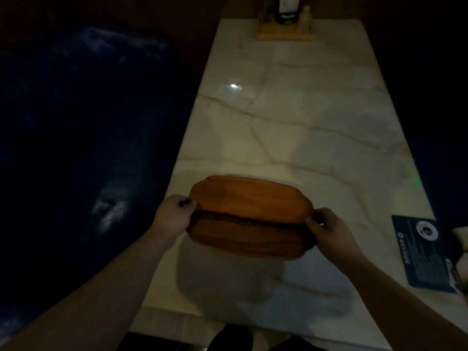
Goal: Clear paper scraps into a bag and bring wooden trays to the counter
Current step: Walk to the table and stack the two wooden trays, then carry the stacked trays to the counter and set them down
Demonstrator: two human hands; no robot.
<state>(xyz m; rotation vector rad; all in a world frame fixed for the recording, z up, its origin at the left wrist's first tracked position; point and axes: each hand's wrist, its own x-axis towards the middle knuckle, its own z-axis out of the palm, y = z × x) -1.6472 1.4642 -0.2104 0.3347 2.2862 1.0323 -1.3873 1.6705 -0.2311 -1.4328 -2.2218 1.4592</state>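
Two brown wooden trays [249,198] are stacked, the upper one shifted a little away from me over the lower one. They hang just above the near part of a pale marble table [291,117] and cast a shadow on it. My left hand [174,214] grips the stack's left end, thumb on top. My right hand [326,231] grips the right end. No paper scraps or bag are visible.
A dark blue upholstered seat [83,138] runs along the table's left side. A wooden condiment holder [283,26] with bottles stands at the table's far end. A dark printed card [423,252] lies at the right edge near me. The room is dim.
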